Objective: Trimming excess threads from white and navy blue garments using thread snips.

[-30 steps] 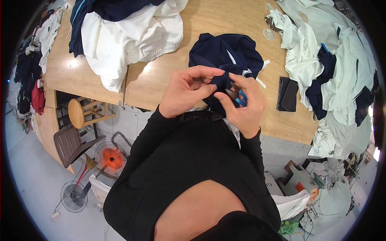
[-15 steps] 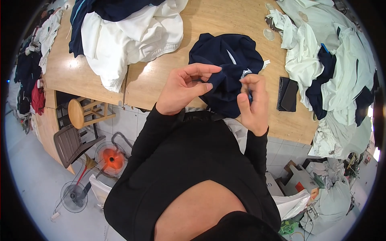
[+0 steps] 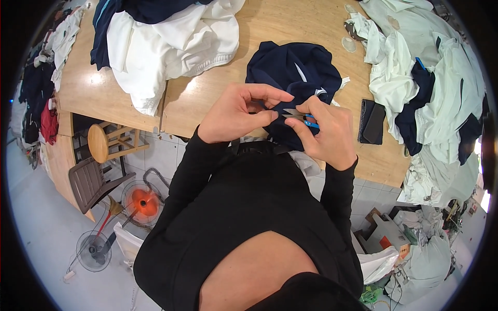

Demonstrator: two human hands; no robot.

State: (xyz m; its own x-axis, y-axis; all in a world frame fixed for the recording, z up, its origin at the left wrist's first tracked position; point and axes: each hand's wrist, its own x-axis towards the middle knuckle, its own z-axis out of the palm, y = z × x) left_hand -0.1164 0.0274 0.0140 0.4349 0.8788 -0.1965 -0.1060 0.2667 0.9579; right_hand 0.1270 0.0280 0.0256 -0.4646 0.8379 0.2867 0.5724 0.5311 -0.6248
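A navy garment [image 3: 290, 65] with a narrow white stripe lies bunched on the table in front of me. My left hand [image 3: 241, 111] is at its near left side, index finger and thumb curved around a fold of the cloth; the other fingers are partly hidden. In my right hand [image 3: 329, 129] is a pair of small thread snips [image 3: 307, 118] with blue handles. Their metal blades point left, over the cloth and close to my left thumb and index fingertips. A white tag or label [image 3: 320, 93] shows on the garment just beyond my right fingers.
White and navy garments [image 3: 174, 49] are heaped at the table's far left. More white clothes [image 3: 441, 98] cover its right end, beside a dark phone-like slab [image 3: 372, 122] on dark cloth. A wooden stool [image 3: 98, 142], brown chair [image 3: 93, 184] and orange-centred fan [image 3: 143, 203] stand lower left.
My right hand has turned inward, bringing the snips' blades into sight near my left fingertips. My left fingertips have shifted slightly right and down.
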